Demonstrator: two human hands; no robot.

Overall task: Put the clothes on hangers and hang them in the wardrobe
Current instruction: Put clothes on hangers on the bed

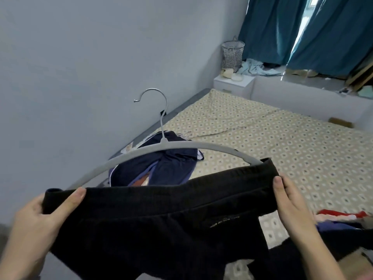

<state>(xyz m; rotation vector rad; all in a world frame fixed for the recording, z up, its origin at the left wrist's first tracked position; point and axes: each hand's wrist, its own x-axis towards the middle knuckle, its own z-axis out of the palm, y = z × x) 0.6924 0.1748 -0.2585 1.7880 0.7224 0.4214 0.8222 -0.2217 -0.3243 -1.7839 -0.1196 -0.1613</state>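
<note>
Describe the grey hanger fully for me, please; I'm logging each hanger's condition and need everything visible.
The grey hanger has a wide, curved bar with a matte, plastic-looking finish and a silver metal hook rising from its middle, opening to the left. It looks intact. It is held above the bed, tilted, both ends running into the black garment, whose waistband the left hand and right hand grip. Whether the fingers touch the hanger itself is hidden.
</note>
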